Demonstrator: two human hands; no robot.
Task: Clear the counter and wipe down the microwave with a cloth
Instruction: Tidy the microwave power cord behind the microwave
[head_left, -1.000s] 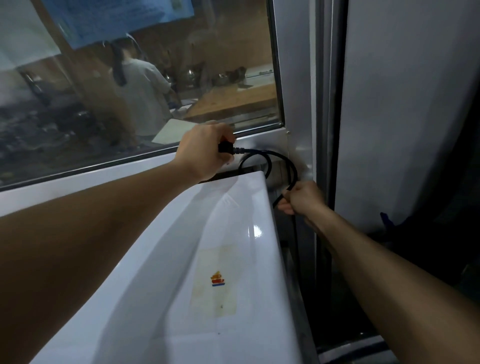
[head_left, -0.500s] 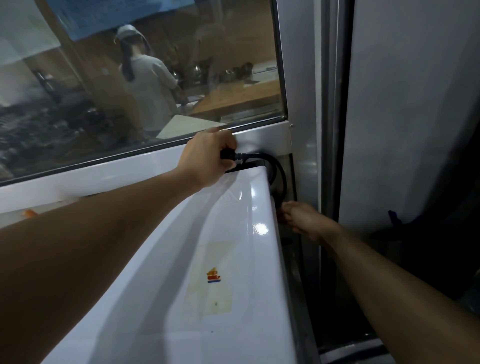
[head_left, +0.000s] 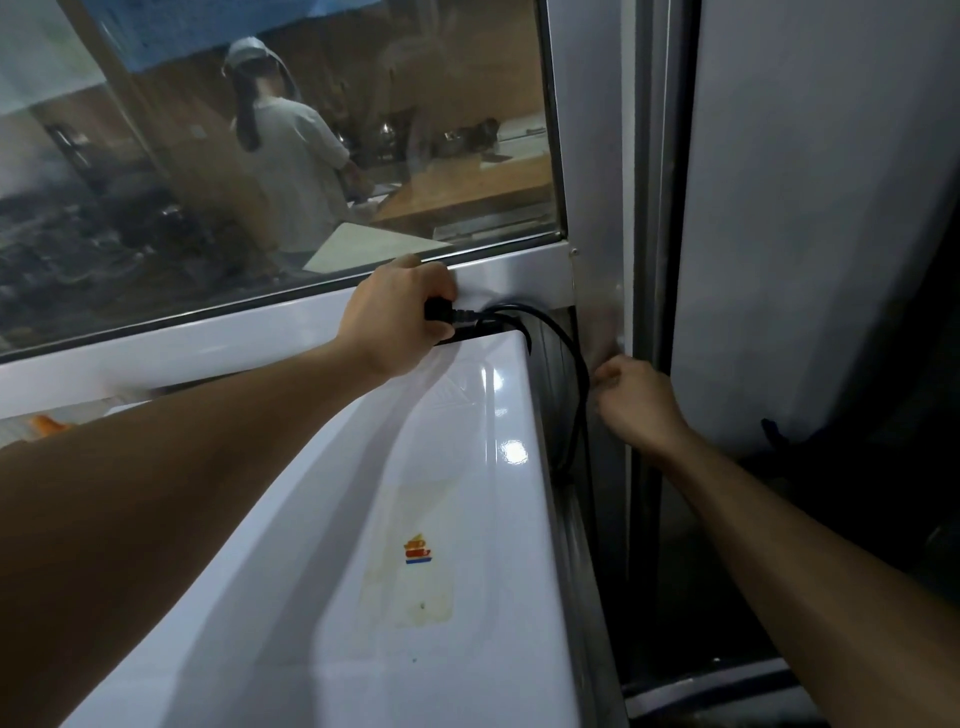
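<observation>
The left hand (head_left: 395, 317) grips the black plug (head_left: 440, 313) at the back right corner of the white microwave (head_left: 415, 519). The right hand (head_left: 636, 402), fingers curled, pinches the cord (head_left: 574, 384) beside it. Judging by this, the cable is being cleared; next needs the plug set safely aside.

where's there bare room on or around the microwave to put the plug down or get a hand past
Free: the glossy white microwave top, bare between the yellowed sticker and its right edge, and near the camera. Crowded: the back right corner, where the left hand grips the black plug, and the narrow right-side gap holding the black cord and right hand.
</observation>
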